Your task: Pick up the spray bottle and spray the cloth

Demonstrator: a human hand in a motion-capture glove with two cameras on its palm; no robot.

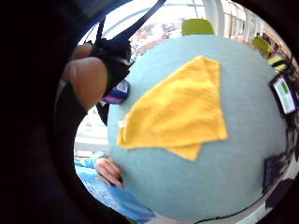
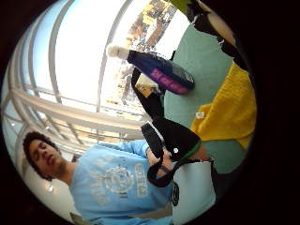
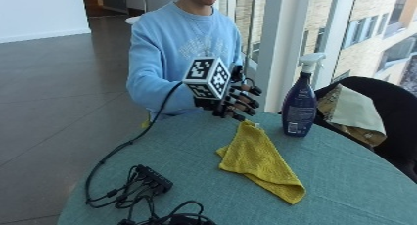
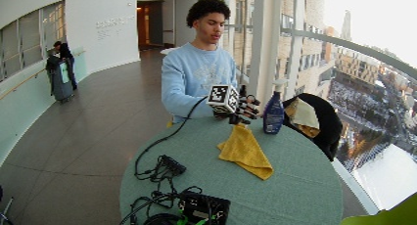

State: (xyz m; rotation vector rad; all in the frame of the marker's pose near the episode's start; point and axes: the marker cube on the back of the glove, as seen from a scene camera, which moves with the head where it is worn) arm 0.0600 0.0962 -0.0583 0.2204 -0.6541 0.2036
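A dark blue spray bottle (image 3: pixel 300 107) with a white trigger head stands upright at the table's far edge; it also shows in the thumb side palm view (image 2: pixel 161 71). A yellow cloth (image 3: pixel 261 159) lies folded on the green round table (image 3: pixel 352 186), and fills the little finger side palm view (image 1: pixel 180 112). My gloved right hand (image 3: pixel 236 101) hovers above the table, over the cloth's near corner and left of the bottle, fingers spread and relaxed, holding nothing.
A black chair (image 3: pixel 384 117) with a beige and gold cloth (image 3: pixel 348 112) draped on it stands behind the bottle. A black hub with tangled cables (image 3: pixel 147 186) lies at the table's front left. The person's bare left hand (image 1: pixel 110 171) rests at the table edge.
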